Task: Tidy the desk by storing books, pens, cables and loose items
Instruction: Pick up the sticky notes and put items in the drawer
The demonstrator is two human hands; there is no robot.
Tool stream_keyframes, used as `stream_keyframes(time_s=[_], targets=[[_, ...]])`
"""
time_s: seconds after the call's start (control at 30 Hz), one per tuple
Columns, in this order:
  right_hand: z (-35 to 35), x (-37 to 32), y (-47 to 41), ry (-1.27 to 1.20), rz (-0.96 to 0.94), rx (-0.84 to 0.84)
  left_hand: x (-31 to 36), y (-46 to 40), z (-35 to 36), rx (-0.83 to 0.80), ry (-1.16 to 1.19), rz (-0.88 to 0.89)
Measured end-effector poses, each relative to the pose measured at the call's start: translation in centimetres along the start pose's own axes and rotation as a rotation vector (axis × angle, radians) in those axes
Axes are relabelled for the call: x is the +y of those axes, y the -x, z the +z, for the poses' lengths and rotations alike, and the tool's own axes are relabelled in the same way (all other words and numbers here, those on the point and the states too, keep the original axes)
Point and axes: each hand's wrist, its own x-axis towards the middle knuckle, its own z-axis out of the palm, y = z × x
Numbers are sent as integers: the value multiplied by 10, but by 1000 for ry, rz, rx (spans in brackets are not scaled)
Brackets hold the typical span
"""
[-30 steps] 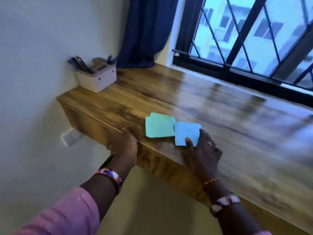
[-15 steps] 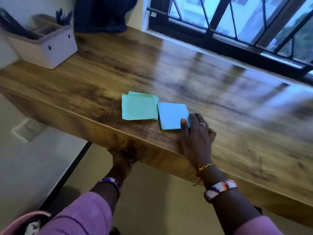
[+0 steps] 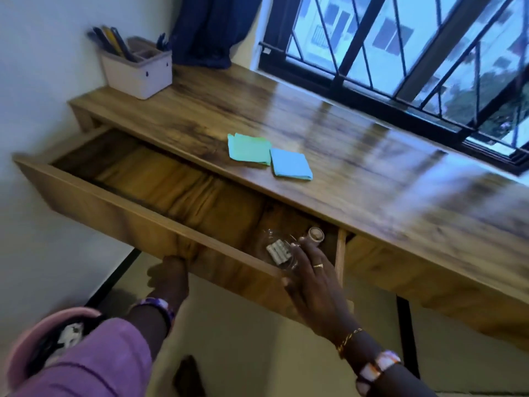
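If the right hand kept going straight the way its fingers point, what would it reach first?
Probably the silvery blister pack in the open drawer: the right hand reaches over the drawer front, fingertips beside or just over it. A small round container lies just beyond. Depth is unclear, so contact cannot be told.

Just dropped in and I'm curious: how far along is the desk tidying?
Pens already stand in the pen holder. The drawer is pulled open; the left hand grips its front from beneath, and the right hand reaches over its right end, where small items lie. Left to do: the green notes and blue notes lie on the desktop.
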Motion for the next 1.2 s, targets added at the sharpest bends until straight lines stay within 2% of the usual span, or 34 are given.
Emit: stream_keyframes(time_s=[0.1, 0.17, 0.23, 0.27, 0.37, 0.43, 0.63, 0.8, 1.03, 1.2], targets=[[0, -28, 31, 87, 0, -102, 18, 64, -45, 318, -325, 366], [-1, -45, 52, 132, -14, -128, 18, 107, -71, 339, -461, 736], [-2, -58, 71, 127, -25, -134, 5, 128, -91, 190, -708, 1127], [-3, -65, 80, 118, -30, -137, -2, 133, -99, 82, -836, 1268], [-6, -83, 105, 133, -51, -120, -8, 146, -109, -217, -1213, 1498], [-7, -92, 118, 129, -50, -119, -10, 158, -117, -368, -1318, 1525], [-11, -115, 149, 108, -42, -88, -11, 187, -152, -477, -1379, 1350], [-13, -135, 174, 117, -19, -29, -20, 201, -178, -485, -1402, 1308], [-7, -155, 213, 94, -90, -48, -45, 214, -217, -478, -1332, 1325], [-15, -172, 233, 9, -65, -130, -54, 218, -237, -499, -1390, 1272]])
